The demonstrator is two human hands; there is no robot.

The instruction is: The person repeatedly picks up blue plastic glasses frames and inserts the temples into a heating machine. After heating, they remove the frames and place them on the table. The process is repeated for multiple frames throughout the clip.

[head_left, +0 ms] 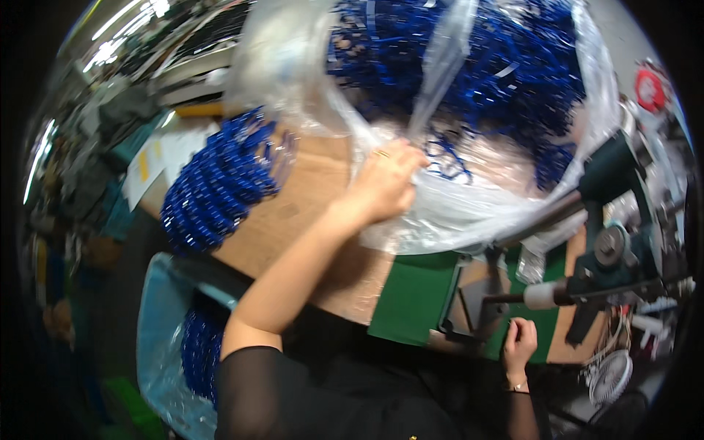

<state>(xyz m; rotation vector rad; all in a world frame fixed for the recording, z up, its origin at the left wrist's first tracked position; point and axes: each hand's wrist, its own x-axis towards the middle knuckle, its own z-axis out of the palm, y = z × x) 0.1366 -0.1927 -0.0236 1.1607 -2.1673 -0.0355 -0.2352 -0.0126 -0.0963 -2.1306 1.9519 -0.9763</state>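
1. Brown board covered the worktop (308, 198), with a green mat (414, 293) at its near edge and cluttered shelving blurred far off to the left.
2. On the board's far side lay a big clear bag (469, 205) stuffed with small blue parts (513, 81), its mouth slumped open toward the person.
3. Left hand (385, 183) rested on the bag's near edge, grip closed on a fold of the plastic, apparently to hold the mouth open; a ring showed on one finger.
4. That arm stretched forward and up from the lower left, bare from a dark sleeve, elbow nearly straight.
5. Right hand (519, 343) sat low by the mat's near edge, loosely curled; whether it held anything, I could not tell.
6. Beside the bag, left, lay a loose heap of blue parts (216, 187), and more filled a pale blue bin (158, 323) below the worktop.
7. At right stood a dark green press (616, 249) with a white-tipped lever (543, 295), near the right hand.
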